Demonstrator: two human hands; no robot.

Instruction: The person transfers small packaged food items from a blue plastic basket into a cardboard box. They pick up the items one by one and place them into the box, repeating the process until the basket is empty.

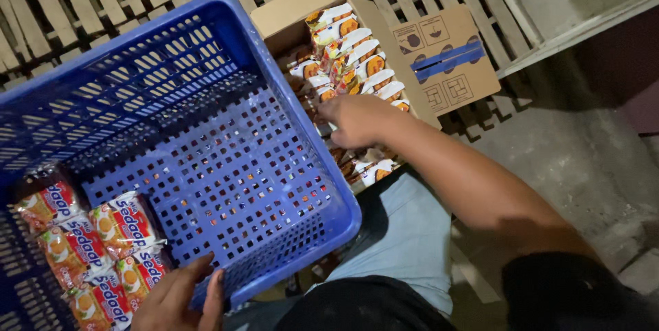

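At the far left, several red noodle packets [96,249] already lie flat in a corner of the blue plastic crate [206,139], most of whose perforated floor is bare. The person's left hand [180,300] rests on the crate's near rim, fingers spread over the edge, seemingly steadying it and holding nothing else. Further right, the right hand [357,120] reaches down into the open cardboard box [439,56], its fingers curled among the white and orange packets [350,50] stacked on edge inside; whether it has closed on one cannot be told. The step in hand looks like picking stock from the box. The next move would call for a firm grip on a packet and a lift clear of the flap before crossing to the crate.
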